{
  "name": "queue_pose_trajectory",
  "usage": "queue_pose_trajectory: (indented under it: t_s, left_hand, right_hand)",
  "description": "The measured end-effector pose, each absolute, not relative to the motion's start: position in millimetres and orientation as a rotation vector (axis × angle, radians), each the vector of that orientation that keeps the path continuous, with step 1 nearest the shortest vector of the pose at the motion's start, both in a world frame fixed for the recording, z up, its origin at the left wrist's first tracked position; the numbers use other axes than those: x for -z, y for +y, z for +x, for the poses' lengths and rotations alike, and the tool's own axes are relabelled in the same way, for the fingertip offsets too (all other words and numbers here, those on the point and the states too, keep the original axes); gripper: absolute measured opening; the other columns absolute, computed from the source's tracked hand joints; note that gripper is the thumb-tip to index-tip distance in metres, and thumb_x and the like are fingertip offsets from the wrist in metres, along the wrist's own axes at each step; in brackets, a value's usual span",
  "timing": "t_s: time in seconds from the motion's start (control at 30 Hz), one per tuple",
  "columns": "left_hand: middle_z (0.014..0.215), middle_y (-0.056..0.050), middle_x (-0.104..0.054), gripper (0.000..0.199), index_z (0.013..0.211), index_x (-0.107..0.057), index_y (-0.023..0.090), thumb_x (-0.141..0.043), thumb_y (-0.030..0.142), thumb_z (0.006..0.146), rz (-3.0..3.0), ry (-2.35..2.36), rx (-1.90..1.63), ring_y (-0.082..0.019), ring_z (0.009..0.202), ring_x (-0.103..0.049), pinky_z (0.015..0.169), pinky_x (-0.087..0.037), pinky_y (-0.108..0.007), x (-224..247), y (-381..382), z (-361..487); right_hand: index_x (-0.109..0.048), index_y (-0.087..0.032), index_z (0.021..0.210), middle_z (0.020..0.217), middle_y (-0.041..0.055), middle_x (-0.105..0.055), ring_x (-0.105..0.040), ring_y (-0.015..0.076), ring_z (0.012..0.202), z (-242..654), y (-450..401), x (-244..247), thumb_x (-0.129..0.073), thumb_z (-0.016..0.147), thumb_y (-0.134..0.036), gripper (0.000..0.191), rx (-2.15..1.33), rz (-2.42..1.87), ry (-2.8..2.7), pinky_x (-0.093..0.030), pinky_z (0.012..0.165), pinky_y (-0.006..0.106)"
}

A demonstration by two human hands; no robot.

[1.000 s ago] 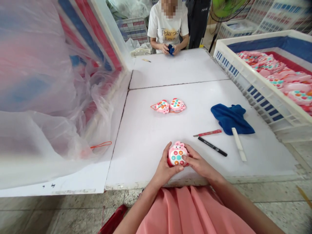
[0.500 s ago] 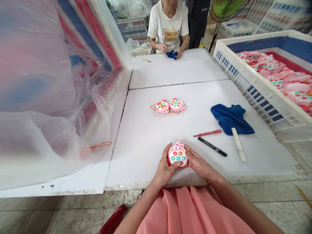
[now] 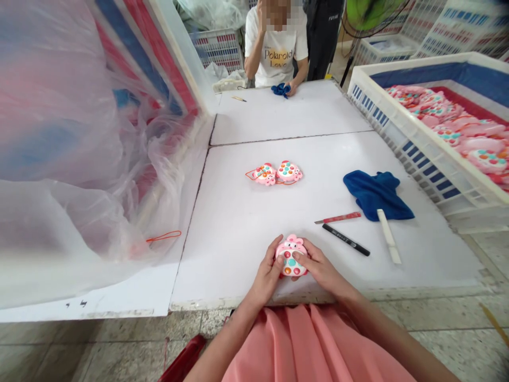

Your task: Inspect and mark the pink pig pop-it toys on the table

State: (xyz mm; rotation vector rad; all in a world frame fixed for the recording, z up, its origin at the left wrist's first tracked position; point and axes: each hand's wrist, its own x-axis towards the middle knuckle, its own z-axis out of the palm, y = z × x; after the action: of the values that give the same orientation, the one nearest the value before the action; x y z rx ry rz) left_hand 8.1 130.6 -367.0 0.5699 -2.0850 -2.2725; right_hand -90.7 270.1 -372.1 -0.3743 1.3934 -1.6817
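Note:
A pink and white toy (image 3: pixel 292 256) with colored round buttons is held near the table's front edge. My left hand (image 3: pixel 269 270) grips its left side, the thumb on the face. Around the right side is my right hand (image 3: pixel 318 267), with its thumb over a button. Two similar toys (image 3: pixel 265 174) with orange-red cord loops lie side by side farther up the white table (image 3: pixel 234 223).
To the right lie a red cutter (image 3: pixel 342 217), a black marker (image 3: pixel 345 240), a white strip (image 3: pixel 388 236) and a blue cloth (image 3: pixel 376 193). A crate (image 3: pixel 421 143) of pink toys stands at right, plastic-wrapped goods (image 3: pixel 79 159) at left. A person (image 3: pixel 276 53) sits opposite.
My thumbs have shifted on the toy: the left one onto its left side, the right one onto its buttons. The person opposite has raised one hand to the head.

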Motion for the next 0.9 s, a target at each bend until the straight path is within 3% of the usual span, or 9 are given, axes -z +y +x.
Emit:
queue_pose_trajectory:
  t_s: [0.17,0.33,0.53,0.63,0.73,0.9]
  left_hand:
    - [0.129,-0.008,-0.055,0.095,0.145,-0.025,0.025,-0.08,0.028,0.067,0.628,-2.08,2.283,-0.021,0.105,-0.059,0.092,-0.049,-0.034,359,139,6]
    - [0.126,-0.007,-0.057,0.084,0.14,-0.034,0.023,-0.076,0.021,0.067,0.701,-2.118,2.176,-0.019,0.101,-0.059,0.091,-0.051,-0.033,356,146,1]
    - [0.13,-0.006,-0.055,0.074,0.134,-0.04,0.023,-0.072,0.017,0.067,0.626,-2.196,2.015,-0.021,0.111,-0.057,0.098,-0.047,-0.035,358,146,-1]
    - [0.132,-0.008,-0.054,0.081,0.139,-0.035,0.024,-0.075,0.021,0.068,0.62,-2.233,2.04,-0.022,0.112,-0.057,0.098,-0.047,-0.037,361,142,1]
    - [0.141,-0.011,-0.047,0.092,0.145,-0.026,0.023,-0.077,0.028,0.069,0.558,-2.279,2.037,-0.025,0.119,-0.053,0.101,-0.044,-0.04,367,139,3]
    - [0.138,-0.01,-0.05,0.071,0.141,-0.037,0.024,-0.069,0.031,0.078,0.508,-2.407,1.715,-0.027,0.124,-0.049,0.106,-0.039,-0.043,374,144,0]
  right_hand:
    - [-0.058,-0.023,0.113,0.098,0.0031,-0.065,-0.061,0.019,0.088,-91,271,371,-0.056,0.089,-0.044,0.032,1.702,-0.41,1.529,-0.051,0.077,0.031]
    - [-0.053,-0.025,0.125,0.122,0.0085,-0.061,-0.06,0.0241,0.108,-93,270,384,-0.041,0.09,-0.061,0.051,1.767,-0.304,1.387,-0.05,0.091,0.04]
    - [-0.054,-0.024,0.125,0.126,0.0095,-0.06,-0.058,0.0254,0.113,-93,266,394,-0.042,0.089,-0.065,0.056,1.841,-0.225,1.212,-0.049,0.095,0.042]
    - [-0.054,-0.024,0.125,0.127,0.0087,-0.06,-0.057,0.025,0.115,-93,267,391,-0.042,0.088,-0.065,0.056,1.839,-0.223,1.208,-0.046,0.099,0.043]
    - [-0.052,-0.026,0.129,0.128,0.0089,-0.059,-0.057,0.0251,0.115,-93,269,389,-0.04,0.089,-0.066,0.057,1.809,-0.226,1.224,-0.047,0.097,0.043]
    - [-0.041,-0.031,0.137,0.133,0.0077,-0.055,-0.059,0.0247,0.112,-96,271,391,-0.045,0.085,-0.069,0.064,1.814,-0.167,1.114,-0.052,0.087,0.042]
